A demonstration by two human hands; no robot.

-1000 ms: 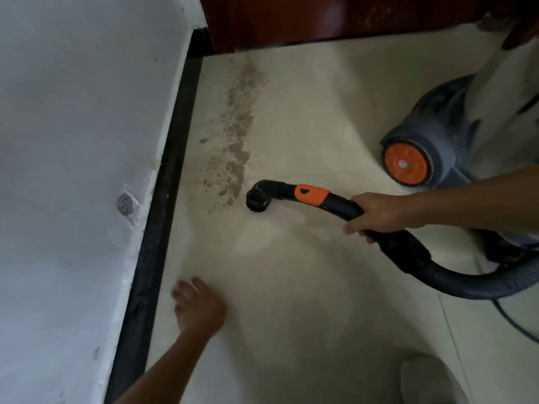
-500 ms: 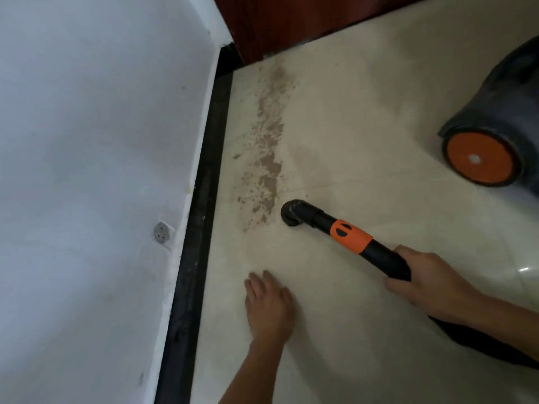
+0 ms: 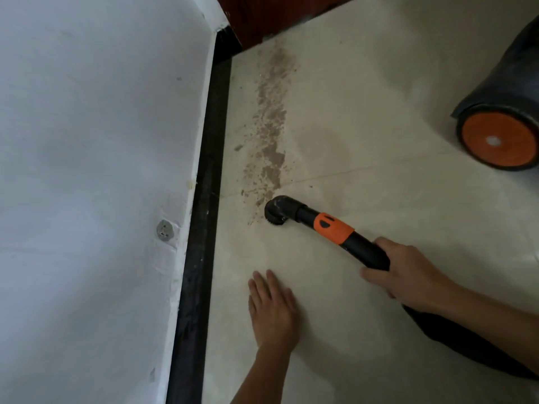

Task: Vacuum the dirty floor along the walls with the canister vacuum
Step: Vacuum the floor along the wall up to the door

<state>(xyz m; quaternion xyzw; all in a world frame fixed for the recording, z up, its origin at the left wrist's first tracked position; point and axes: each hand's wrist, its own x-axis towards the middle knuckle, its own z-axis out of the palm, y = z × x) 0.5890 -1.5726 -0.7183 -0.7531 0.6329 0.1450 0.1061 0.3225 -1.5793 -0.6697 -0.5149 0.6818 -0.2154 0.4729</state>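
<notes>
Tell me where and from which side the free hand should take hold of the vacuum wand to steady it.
Grip the bare black tube between the elbow nozzle and the orange collar, coming from above on the near side. The wand slants low across the floor, the right hand already fills the rear grip, and the left hand lies flat just below that stretch.

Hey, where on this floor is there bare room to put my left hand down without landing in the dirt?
Bare tile lies around the left hand, between the black baseboard and the right hand. More lies between the dirt streak and the orange wheel. It is crowded at the nozzle, beside the streak's near end.
</notes>
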